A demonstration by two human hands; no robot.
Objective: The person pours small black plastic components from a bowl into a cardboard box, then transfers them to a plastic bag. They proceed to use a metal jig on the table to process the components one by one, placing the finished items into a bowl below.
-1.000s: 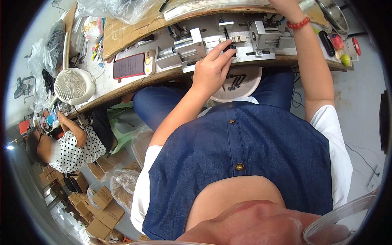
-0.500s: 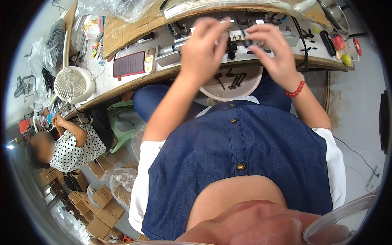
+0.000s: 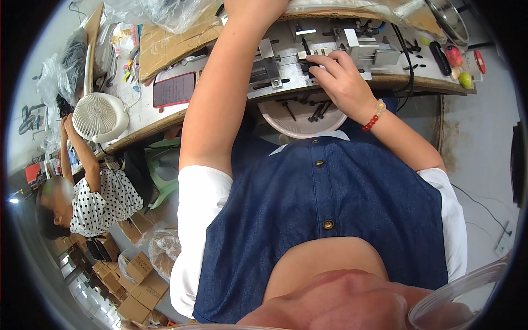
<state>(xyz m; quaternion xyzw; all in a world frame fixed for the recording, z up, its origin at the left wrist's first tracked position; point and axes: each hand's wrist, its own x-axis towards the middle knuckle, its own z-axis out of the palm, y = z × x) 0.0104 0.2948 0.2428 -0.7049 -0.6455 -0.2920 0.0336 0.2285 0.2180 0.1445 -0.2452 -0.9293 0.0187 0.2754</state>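
The slim black part [image 3: 306, 48] sits at the middle of the silver metal clamping fixture [image 3: 270, 63]. Your right hand [image 3: 347, 85] meets it, fingers narrowed, though whether they pinch is hard to tell. You seem to be positioning it; the next move calls for keeping it aligned. Your left hand [image 3: 256, 6], cut off above, I cannot read. A pale round plastic bowl [image 3: 283, 132] sits below.
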